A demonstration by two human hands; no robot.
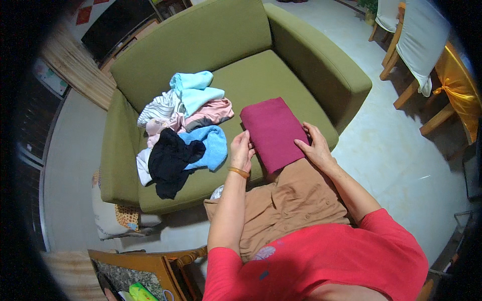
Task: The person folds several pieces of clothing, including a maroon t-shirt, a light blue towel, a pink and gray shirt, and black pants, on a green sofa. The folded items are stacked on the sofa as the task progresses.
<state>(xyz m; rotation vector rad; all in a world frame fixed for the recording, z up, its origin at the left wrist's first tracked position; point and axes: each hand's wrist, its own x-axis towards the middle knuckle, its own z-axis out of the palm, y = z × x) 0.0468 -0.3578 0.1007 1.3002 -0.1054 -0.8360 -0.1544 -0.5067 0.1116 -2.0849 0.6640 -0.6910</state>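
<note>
A folded magenta cloth (275, 133) lies at the front edge of the green sofa's seat, its near end close to my brown-clad lap. My left hand (242, 149) is at its left edge, with the fingers partly under it. On the right edge rests my right hand (315, 146), thumb on top and fingers along the side. Left of the cloth is a loose heap of clothes: a black garment (171, 161), a blue towel-like cloth (212, 146), a light turquoise cloth (196, 92), a pink garment (211, 113) and a striped white one (160, 107).
The green sofa (301, 82) has a back and two arms around the seat. A wooden table with a stone top (131, 272) stands at the lower left, with a green packet on it. Covered chairs (420, 41) stand at the upper right. A stuffed bag (113, 220) lies beside the sofa.
</note>
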